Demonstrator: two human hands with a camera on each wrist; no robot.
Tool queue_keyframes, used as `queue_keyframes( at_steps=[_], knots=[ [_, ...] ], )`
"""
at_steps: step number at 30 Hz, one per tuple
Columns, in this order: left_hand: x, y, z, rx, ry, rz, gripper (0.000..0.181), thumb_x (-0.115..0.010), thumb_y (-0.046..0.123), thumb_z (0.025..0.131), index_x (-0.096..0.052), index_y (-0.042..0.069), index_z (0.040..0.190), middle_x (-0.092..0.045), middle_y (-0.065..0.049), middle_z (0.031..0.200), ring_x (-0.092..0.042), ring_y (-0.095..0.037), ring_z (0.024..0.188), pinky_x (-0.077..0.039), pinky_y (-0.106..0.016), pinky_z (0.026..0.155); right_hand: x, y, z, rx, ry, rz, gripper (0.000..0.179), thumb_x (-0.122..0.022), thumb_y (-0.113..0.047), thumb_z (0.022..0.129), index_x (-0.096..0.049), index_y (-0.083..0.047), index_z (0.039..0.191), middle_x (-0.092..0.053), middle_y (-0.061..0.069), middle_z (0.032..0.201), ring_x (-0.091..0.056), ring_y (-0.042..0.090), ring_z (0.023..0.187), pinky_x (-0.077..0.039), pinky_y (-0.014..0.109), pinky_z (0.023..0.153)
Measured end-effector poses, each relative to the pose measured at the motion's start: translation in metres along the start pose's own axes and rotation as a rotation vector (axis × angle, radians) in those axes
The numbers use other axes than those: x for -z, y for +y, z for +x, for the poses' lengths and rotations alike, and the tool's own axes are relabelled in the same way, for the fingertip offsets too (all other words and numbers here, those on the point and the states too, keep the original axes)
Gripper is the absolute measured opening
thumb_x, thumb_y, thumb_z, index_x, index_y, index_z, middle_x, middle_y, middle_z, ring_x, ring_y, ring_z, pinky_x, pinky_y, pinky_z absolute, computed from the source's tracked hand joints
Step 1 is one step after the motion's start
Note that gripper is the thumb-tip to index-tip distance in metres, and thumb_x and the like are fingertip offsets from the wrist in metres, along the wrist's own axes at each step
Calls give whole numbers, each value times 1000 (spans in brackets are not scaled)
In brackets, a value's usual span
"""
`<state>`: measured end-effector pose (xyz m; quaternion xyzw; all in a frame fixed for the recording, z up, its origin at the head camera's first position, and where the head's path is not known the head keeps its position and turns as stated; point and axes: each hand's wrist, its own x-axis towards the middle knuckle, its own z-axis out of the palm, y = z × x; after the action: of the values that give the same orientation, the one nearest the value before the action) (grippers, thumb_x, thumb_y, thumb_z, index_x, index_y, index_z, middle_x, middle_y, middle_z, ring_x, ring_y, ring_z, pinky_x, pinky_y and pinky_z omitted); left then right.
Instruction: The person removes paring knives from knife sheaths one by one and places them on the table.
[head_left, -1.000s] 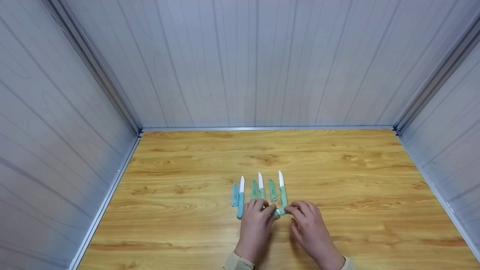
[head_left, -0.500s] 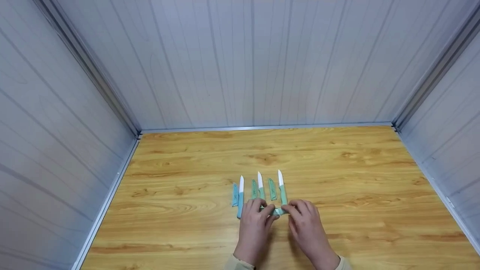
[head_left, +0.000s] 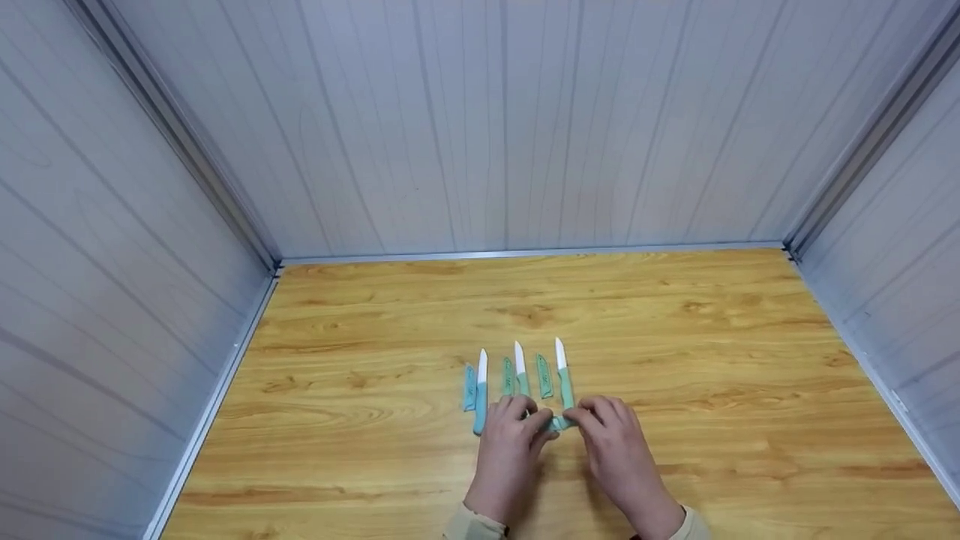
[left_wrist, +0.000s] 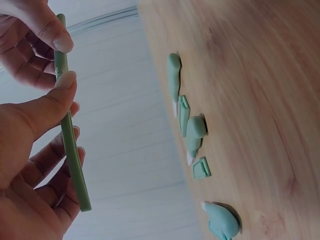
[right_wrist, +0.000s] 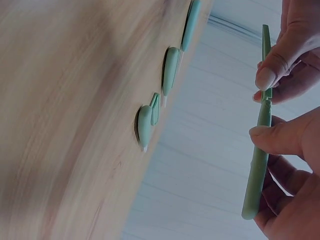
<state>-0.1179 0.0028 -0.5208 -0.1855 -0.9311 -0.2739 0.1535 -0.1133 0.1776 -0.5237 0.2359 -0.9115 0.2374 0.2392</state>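
Observation:
Between my hands, above the table, is a green paring knife with its sheath, in line with each other. My left hand (head_left: pixel 512 442) pinches the slim green sheath (left_wrist: pixel 75 170) between thumb and fingers. With thumb and fingers, my right hand (head_left: pixel 615 446) grips the knife's rounded green handle (right_wrist: pixel 255 180). Handle and sheath meet end to end in the right wrist view; a small pale patch shows there in the head view, and how far the blade sits inside I cannot tell. Just beyond lie a blue-handled knife (head_left: pixel 480 405) and two green-handled knives, one in the middle (head_left: pixel 523 382), one at right (head_left: pixel 565 386), white blades bare.
To the left of each lying knife is its flat sheath: a blue sheath (head_left: pixel 470 388), a green sheath (head_left: pixel 508 376) and another green sheath (head_left: pixel 544 376). The wood-grain table (head_left: pixel 360 390) is bordered by pale panel walls (head_left: pixel 480 135) at the back and sides.
Both hands keep their hold on the knife and sheath, with barely any movement. The head view has shifted slightly.

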Motion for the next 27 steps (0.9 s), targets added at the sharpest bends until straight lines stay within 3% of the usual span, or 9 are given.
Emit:
queue_keyframes(
  at_steps=[9, 14, 19, 27],
  knots=[
    [-1, -2, -2, -12, 32, 5, 17, -72, 34, 82, -75, 22, 93, -51, 9, 91, -47, -11, 85, -39, -29, 74, -1, -1, 0, 2, -8, -2, 30, -74, 7, 77, -71, -14, 98, -57, 0, 101, -52, 22, 95, -43, 41, 78],
    [1, -2, -1, 18, -13, -33, 17, -72, 32, 82, -75, 24, 97, -51, 10, 93, -46, -10, 85, -39, -29, 75, 1, -1, 1, -7, -25, -11, 30, -73, 8, 77, -70, -14, 98, -57, 1, 101, -52, 24, 95, -43, 42, 79],
    [1, -3, -2, -2, -6, -50, 16, -74, 27, 82, -74, 22, 96, -51, 9, 94, -45, -11, 84, -40, -29, 75, 1, -1, 1, -4, -26, -17, 29, -72, 8, 78, -70, -14, 97, -56, 1, 100, -52, 24, 95, -43, 43, 81],
    [1, -8, -2, 17, -14, -94, 15, -76, 27, 81, -74, 20, 93, -54, 12, 93, -47, -9, 86, -41, -29, 77, 2, -1, 0, -21, -101, -29, 26, -72, 2, 82, -69, -17, 100, -57, -2, 102, -52, 20, 95, -43, 41, 82]
  ],
)
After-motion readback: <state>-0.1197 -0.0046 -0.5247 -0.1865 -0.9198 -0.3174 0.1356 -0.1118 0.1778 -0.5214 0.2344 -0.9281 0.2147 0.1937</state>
